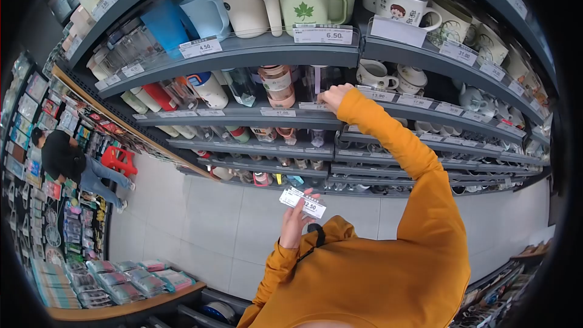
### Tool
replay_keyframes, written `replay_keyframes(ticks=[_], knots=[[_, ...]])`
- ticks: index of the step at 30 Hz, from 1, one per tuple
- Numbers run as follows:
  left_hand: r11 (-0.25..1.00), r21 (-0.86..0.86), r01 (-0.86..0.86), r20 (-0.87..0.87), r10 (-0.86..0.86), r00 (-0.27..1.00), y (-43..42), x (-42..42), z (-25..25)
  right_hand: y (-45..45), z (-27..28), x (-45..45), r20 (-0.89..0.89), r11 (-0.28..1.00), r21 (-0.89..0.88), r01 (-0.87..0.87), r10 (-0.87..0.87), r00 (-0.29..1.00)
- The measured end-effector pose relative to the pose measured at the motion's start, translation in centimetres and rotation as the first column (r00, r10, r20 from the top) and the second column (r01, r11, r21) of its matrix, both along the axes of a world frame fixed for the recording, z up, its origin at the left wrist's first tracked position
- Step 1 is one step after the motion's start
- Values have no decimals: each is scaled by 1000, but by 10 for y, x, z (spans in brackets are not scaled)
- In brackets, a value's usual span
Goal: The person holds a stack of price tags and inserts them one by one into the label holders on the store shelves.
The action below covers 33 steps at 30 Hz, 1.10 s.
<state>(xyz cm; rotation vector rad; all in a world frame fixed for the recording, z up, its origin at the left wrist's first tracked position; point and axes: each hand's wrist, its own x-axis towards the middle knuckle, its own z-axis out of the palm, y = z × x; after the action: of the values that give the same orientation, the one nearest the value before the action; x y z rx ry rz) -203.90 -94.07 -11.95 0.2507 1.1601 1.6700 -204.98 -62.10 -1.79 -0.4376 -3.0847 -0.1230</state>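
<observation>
My left hand (293,226) is closed around a small stack of white price tags (313,208), held low in front of my body; the top one reads about 2.50. My right arm reaches forward to the second shelf. There my right hand (335,96) has its fingers bent together at the shelf edge, on the end of a price tag (308,107) that it partly covers. Just behind those fingers stands a clear cup (317,79) with a pale strip. A pinkish bottle (278,85) stands to its left, and a white patterned mug (375,74) to its right.
Above, an upper shelf edge (261,56) carries a green leaf mug (306,3) and blue jugs. More shelves of cups lie below. At the left, a person in black (61,155) is beside a red stool (117,161). Packaged goods (115,279) fill a lower-left display.
</observation>
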Motion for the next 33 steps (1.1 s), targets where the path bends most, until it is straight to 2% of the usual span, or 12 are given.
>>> replay_keyframes(ticks=[8, 11, 12, 15, 17, 19, 21, 23, 26, 27, 30, 33], knots=[[999, 3, 46, -17, -46, 999, 21, -9, 6, 7, 0, -6, 29, 999, -50, -18, 19, 999], [999, 19, 38, -15, -38, 999, 24, -12, 10, 1, -6, -9, 71, 1000, 25, -14, 12, 997], [999, 28, 34, -13, -34, 999, 26, -13, 11, 1, -8, -12, 98, 999, 50, -10, 5, 995], [999, 34, -5, -62, 7, 998, 31, -18, 22, -5, 0, -14, 241, 996, -32, 87, -77, 968], [997, 25, -75, -109, 77, 991, 35, -23, 34, -8, -6, 1, -165, 999, 10, -51, 52, 985], [985, 105, -135, -155, 151, 976, 37, -28, 43, -23, 6, 22, -451, 987, 4, -164, 148, 880], [971, 120, -208, -188, 227, 955, 40, -28, 62, -61, 33, 48, -540, 913, -324, -249, 37, 841], [938, 210, -278, -186, 317, 930, 44, -27, 70, -94, 33, 70, -581, 735, -574, -361, -54, 812], [937, 209, -280, -190, 320, 928, 44, -24, 73, -133, 20, 94, -482, 626, -728, -279, -178, 858], [939, 213, -270, -201, 312, 928, 43, -22, 76, -139, 15, 100, -478, 644, -720, -257, -193, 857], [940, 244, -238, -224, 293, 929, 40, -16, 77, -156, 3, 110, -443, 589, -782, -201, -300, 845], [941, 263, -213, -218, 274, 937, 29, -10, 83, -168, 3, 114, -401, 454, -872, -184, -446, 800]])
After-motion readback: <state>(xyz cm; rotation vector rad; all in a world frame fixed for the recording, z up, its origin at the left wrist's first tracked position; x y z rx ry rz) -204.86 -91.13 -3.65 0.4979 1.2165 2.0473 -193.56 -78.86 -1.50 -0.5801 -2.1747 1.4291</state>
